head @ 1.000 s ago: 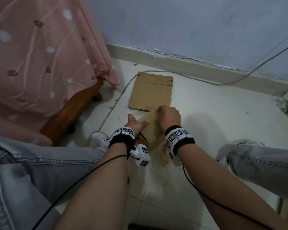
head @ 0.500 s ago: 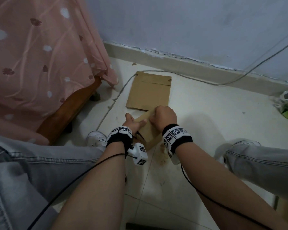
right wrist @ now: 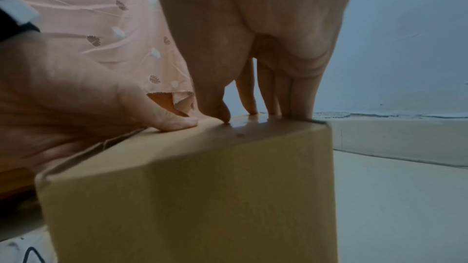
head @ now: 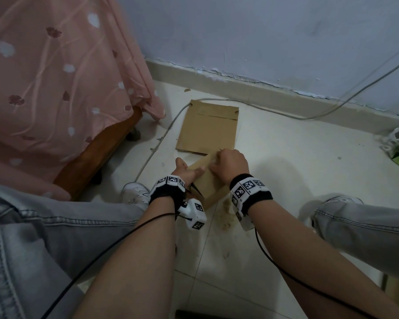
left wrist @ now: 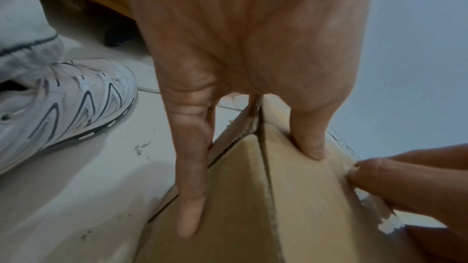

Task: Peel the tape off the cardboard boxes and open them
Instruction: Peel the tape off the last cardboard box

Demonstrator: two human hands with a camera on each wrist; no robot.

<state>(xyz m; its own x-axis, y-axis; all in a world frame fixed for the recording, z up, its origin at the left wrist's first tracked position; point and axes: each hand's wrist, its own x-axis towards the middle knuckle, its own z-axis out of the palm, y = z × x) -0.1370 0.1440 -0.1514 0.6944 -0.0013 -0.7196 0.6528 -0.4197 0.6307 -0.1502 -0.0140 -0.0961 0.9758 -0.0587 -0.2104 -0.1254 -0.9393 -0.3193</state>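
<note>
Cardboard box (head: 209,184), matte brown with glossy clear tape (right wrist: 249,122) on top, steadied by flat-fingered left hand (head: 186,170) while right hand (head: 231,165) fingertips pick at tape.

small box (head: 207,185) sitting on the floor (head: 286,180) between the person's knees. left hand (head: 186,172) lying against its left side, right hand (head: 230,164) resting on its top at the far end. flattened cardboard (head: 209,127) lying just behind it, toward the wall (head: 263,38). bed (head: 55,88) standing to the left, shoe (head: 134,193) beside the box's left.
</note>
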